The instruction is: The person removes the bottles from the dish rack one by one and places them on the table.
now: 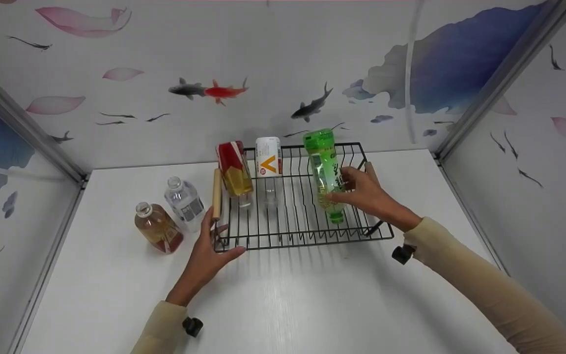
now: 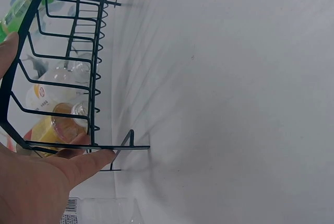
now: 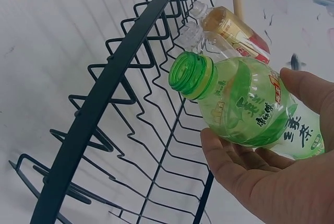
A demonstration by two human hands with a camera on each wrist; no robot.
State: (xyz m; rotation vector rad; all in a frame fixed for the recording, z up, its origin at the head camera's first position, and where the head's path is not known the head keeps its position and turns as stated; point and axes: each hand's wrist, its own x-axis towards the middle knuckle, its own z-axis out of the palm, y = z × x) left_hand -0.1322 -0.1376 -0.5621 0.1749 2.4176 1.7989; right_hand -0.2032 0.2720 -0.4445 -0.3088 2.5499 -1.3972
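Observation:
My right hand [image 1: 369, 194] grips a green plastic bottle [image 3: 250, 101], thumb on one side and fingers on the other. The bottle is tilted neck-down over the right part of a black wire rack [image 1: 293, 240], its uncapped green mouth facing the rack's wires. With my left hand [image 1: 207, 260] I hold the rack's front left corner, thumb along the front edge. Inside the rack, a bottle with a red label and yellowish body [image 1: 235, 169] and a clear bottle with a white label [image 1: 268, 157] lean neck-down side by side.
Left of the rack, a clear bottle [image 1: 184, 201] and an amber-tinted bottle [image 1: 159, 228] stand on the white table [image 1: 283, 305]. Wooden handles [image 1: 217, 194] flank the rack. A patterned wall panel [image 1: 263, 49] rises close behind it.

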